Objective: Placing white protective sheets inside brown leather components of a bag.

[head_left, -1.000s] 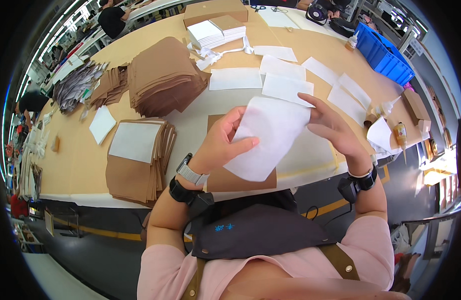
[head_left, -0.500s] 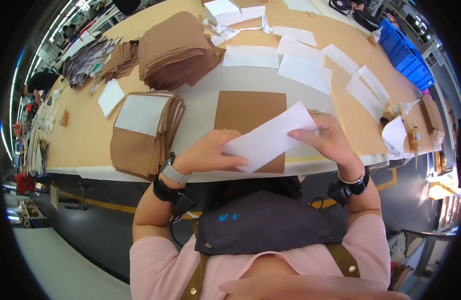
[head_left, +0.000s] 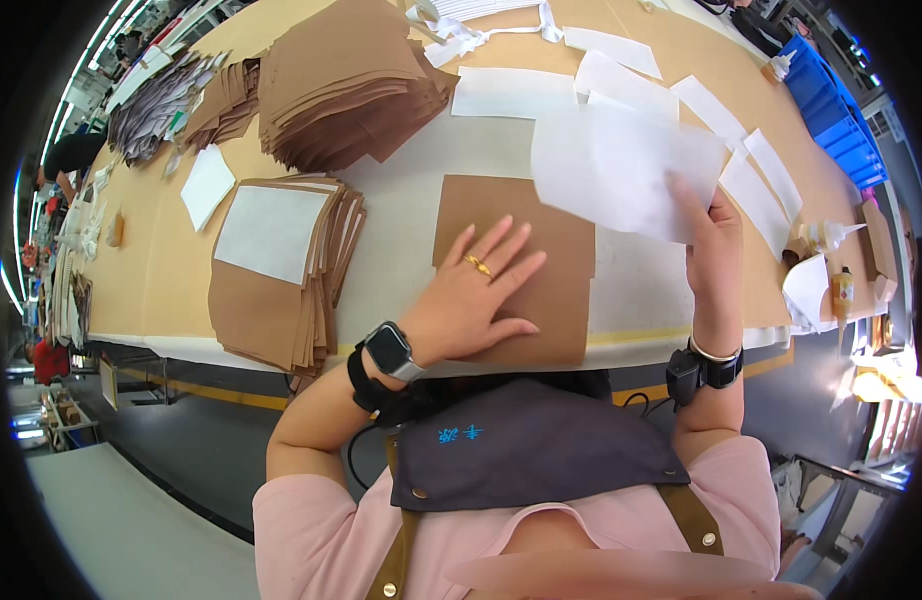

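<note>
On the table (head_left: 401, 160), seen from the head camera, a brown card sheet (head_left: 541, 250) is being pressed flat by the left hand (head_left: 471, 295), fingers spread wide and palm down, so nothing is being pinched there. Up and to the right, a thin white sheet (head_left: 621, 165) is being held in the air over the table by the right hand (head_left: 711, 250), its grip pinched on the sheet's lower right edge. Just left of the flat card, a stack of brown cards (head_left: 281, 290) is being topped by a white sheet. A bigger brown pile (head_left: 346, 85) is sitting further back, and more white sheets (head_left: 511, 90) are being laid out in a row behind.
</note>
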`<act>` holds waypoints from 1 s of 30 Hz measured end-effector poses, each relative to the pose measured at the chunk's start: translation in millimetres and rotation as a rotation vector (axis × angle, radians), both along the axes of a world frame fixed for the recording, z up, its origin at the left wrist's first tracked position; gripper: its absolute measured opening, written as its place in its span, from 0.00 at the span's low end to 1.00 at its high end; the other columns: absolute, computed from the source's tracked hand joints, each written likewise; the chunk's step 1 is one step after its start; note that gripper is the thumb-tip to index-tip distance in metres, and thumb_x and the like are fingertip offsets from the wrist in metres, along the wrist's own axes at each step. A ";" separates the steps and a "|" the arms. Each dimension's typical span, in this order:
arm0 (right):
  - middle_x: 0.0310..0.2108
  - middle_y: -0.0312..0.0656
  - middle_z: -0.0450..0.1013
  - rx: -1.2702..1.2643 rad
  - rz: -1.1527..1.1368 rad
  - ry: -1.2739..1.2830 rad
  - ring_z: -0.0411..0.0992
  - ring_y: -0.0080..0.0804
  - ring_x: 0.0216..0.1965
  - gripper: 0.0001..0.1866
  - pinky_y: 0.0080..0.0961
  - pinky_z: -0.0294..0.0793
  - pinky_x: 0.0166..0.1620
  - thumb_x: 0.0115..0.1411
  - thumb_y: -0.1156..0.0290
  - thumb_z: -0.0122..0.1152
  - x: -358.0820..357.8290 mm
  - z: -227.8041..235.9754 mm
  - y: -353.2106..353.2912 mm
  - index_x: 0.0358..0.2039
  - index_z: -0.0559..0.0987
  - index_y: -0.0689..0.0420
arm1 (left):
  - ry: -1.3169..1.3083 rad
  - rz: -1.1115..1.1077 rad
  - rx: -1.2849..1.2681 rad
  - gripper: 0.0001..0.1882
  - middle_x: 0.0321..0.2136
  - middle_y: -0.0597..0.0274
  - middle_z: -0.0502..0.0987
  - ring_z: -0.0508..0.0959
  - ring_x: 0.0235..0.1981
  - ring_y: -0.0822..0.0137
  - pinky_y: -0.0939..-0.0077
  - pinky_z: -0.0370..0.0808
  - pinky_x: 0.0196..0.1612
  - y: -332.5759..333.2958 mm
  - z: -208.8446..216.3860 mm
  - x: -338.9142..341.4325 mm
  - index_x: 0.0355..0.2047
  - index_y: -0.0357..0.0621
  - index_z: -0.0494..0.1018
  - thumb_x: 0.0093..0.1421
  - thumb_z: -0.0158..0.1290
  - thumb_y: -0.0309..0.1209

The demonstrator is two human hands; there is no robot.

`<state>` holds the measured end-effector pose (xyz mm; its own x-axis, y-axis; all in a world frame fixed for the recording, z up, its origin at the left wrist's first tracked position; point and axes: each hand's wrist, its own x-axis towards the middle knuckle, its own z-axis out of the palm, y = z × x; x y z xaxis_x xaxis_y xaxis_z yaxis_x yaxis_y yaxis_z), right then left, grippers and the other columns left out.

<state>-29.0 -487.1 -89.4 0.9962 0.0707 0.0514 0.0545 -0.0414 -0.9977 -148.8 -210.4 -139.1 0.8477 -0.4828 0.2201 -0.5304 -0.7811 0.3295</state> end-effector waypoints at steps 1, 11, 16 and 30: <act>0.38 0.36 0.81 0.092 -0.009 0.001 0.76 0.18 0.36 0.14 0.18 0.75 0.39 0.66 0.66 0.66 2.3 1.9 -0.4 0.46 0.84 0.62 | 0.095 0.011 0.035 0.43 0.73 0.50 0.53 0.49 0.75 0.48 0.42 0.46 0.73 -7.6 -6.4 -4.3 0.70 0.52 0.62 0.61 0.56 0.60; 0.43 0.40 0.81 0.308 0.075 0.124 0.79 0.23 0.43 0.15 0.20 0.77 0.46 0.67 0.67 0.65 1.9 8.1 14.3 0.49 0.82 0.64 | 0.113 0.114 0.054 0.41 0.73 0.47 0.51 0.49 0.74 0.46 0.41 0.46 0.73 -27.5 -6.0 -10.5 0.71 0.50 0.60 0.64 0.52 0.59; 0.44 0.40 0.81 0.324 0.178 0.140 0.79 0.23 0.43 0.15 0.21 0.77 0.47 0.67 0.68 0.65 -5.3 20.9 34.5 0.49 0.82 0.63 | 0.260 0.217 -0.548 0.46 0.74 0.47 0.51 0.49 0.75 0.49 0.52 0.47 0.74 -8.9 2.0 -0.8 0.73 0.41 0.52 0.65 0.52 0.57; 0.40 0.37 0.81 -0.124 0.327 0.144 0.76 0.19 0.39 0.16 0.21 0.76 0.45 0.68 0.65 0.63 -11.5 -15.7 49.6 0.48 0.82 0.65 | 0.663 0.466 -1.366 0.16 0.43 0.62 0.83 0.80 0.40 0.76 0.80 0.77 0.46 34.5 16.0 32.2 0.52 0.36 0.75 0.66 0.59 0.28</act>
<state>-40.5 -437.5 -105.2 0.9164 0.3832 -0.1161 -0.0552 -0.1663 -0.9845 -116.5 -176.0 -123.1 0.9763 0.0787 -0.2014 0.1778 0.2381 0.9548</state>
